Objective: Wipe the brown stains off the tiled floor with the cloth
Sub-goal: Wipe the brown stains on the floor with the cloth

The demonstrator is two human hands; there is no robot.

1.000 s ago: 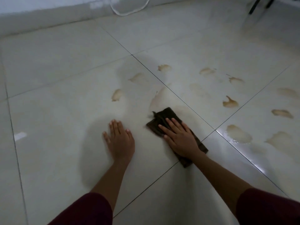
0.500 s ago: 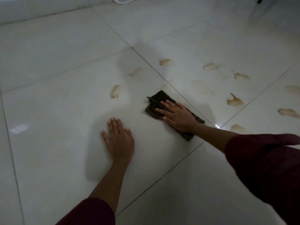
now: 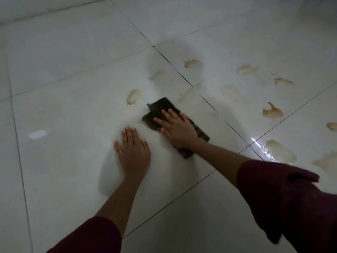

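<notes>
One cloth [image 3: 160, 106]; two hands

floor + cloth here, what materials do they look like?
Floor: likely glazed ceramic or porcelain tile, glossy; it mirrors light glints and has thin dark grout lines. Cloth: dark, soft woven fabric, matte, folded flat under the right hand; fibre type unclear.

No readable text, labels, brands or numbers anywhere in view. Floor tiles [image 3: 73, 161], cloth [image 3: 162, 106] and sleeves [image 3: 291, 198] all plain, unmarked.
</notes>
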